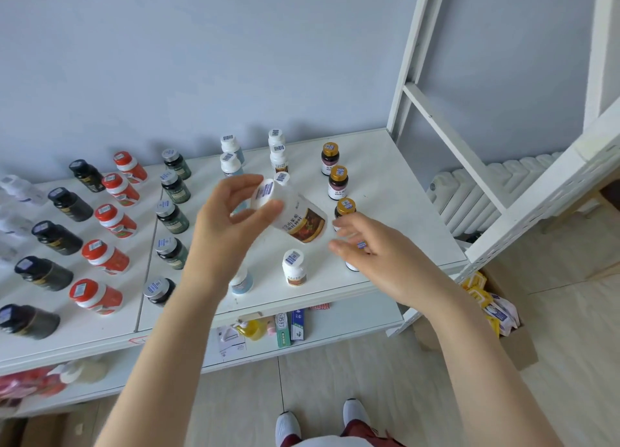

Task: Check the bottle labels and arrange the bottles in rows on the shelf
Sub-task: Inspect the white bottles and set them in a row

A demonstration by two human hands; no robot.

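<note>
While it is held tilted above the shelf [396,185], the white bottle [298,218] shows a white cap with a blue-and-white barcode sticker and a label with dark characters beside a brown-red picture. The left hand [231,218] pinches it at the cap end, thumb on the near side and fingers curled over the top. It hangs over the right part of the shelf, between the column of white bottles [278,160] and the column of gold-capped brown bottles [338,182]. The right hand [372,245] sits just beside it, lower and to the right, fingers loosely extended and blurred. A small bottle [353,265] is partly hidden under them, and whether the hand grips it cannot be told. One upright white bottle [294,268] stands near the front edge with bare shelf around it. Bare surface also runs along the right edge up to the white frame upright [411,54]. Further left stand columns of pale blue bottles [230,165], dark green bottles [172,217], red bottles [115,220] and black bottles [68,204].
</note>
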